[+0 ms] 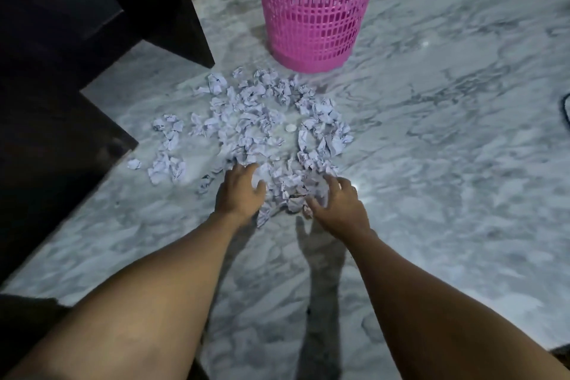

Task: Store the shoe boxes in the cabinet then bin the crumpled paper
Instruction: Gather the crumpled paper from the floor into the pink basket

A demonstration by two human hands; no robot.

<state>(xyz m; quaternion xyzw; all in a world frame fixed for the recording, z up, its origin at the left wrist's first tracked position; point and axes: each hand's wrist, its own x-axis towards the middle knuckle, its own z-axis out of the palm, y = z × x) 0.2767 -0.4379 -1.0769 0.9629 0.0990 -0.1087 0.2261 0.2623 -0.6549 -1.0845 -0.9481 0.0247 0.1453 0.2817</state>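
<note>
Both bare forearms reach forward, left hand (239,191) and right hand (337,203) low, fingers spread and curled.

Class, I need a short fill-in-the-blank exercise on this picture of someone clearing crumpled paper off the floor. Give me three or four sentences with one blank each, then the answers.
1. The basket beyond the paper is ____ in colour.
2. The crumpled paper lies scattered on the ____.
3. The left hand and right hand close on the end of the pile ____ from the basket.
4. The dark cabinet stands on the person's ____ side.

Answers: pink; floor; farthest; left
</note>
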